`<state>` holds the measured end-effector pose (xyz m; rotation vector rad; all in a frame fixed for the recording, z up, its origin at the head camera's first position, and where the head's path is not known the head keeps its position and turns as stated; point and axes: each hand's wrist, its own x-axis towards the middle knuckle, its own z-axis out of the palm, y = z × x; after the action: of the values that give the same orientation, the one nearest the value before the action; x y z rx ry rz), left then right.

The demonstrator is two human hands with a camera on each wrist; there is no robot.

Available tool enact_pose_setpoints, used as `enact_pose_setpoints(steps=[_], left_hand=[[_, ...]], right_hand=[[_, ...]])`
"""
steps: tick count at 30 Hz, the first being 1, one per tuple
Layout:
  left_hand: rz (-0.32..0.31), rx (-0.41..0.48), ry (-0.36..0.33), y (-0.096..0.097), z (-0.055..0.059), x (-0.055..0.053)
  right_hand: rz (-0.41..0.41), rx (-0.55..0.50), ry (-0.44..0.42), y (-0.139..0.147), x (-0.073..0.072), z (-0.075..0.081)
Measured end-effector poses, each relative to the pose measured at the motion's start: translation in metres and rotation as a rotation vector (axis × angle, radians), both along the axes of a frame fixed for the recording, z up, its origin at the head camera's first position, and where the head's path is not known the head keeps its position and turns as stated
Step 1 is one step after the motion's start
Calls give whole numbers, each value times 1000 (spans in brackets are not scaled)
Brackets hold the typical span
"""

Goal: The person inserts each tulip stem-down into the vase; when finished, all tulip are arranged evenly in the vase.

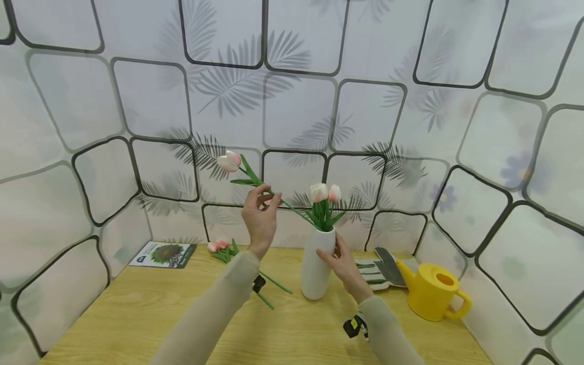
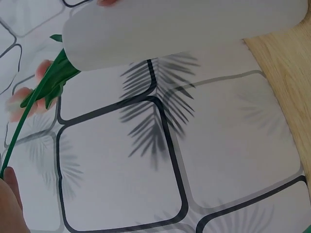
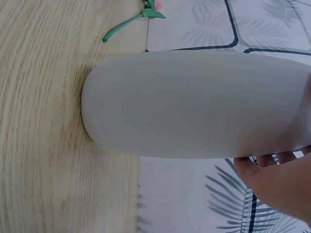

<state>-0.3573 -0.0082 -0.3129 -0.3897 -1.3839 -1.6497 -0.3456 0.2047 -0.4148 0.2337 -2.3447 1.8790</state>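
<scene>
My left hand (image 1: 261, 220) pinches the green stem of a pink-and-white artificial tulip (image 1: 229, 161), its bloom pointing up and left. The stem slants down to the mouth of a white vase (image 1: 314, 271); whether its tip is inside cannot be told. In the vase stand white and pink tulips (image 1: 319, 192) with green leaves. My right hand (image 1: 343, 261) grips the upper right side of the vase, which stands upright on the table. The right wrist view shows fingers (image 3: 272, 179) against the vase wall. More pink tulips (image 1: 219, 246) lie on the table, partly behind my left arm.
A yellow watering can (image 1: 431, 291) stands at the right of the wooden table (image 1: 283, 334). Beside it lie striped gloves (image 1: 371, 274) and a grey tool blade (image 1: 390, 266). A card with a sunflower picture (image 1: 163, 254) lies at the back left. Patterned curtain surrounds the table.
</scene>
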Motion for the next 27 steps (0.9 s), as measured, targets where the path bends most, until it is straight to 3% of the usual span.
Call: enact_pose_setpoints(steps=[6, 14, 21, 27], left_hand=[[11, -79, 34, 8, -4, 2], [23, -218, 51, 19, -7, 6], [-64, -190, 17, 29, -11, 4], [-91, -183, 5, 34, -13, 4]], right_hand=[[13, -5, -27, -1, 3, 5], [26, -3, -46, -8, 27, 31], [-3, -1, -14, -1, 4, 4], [-4, 10, -22, -1, 4, 4]])
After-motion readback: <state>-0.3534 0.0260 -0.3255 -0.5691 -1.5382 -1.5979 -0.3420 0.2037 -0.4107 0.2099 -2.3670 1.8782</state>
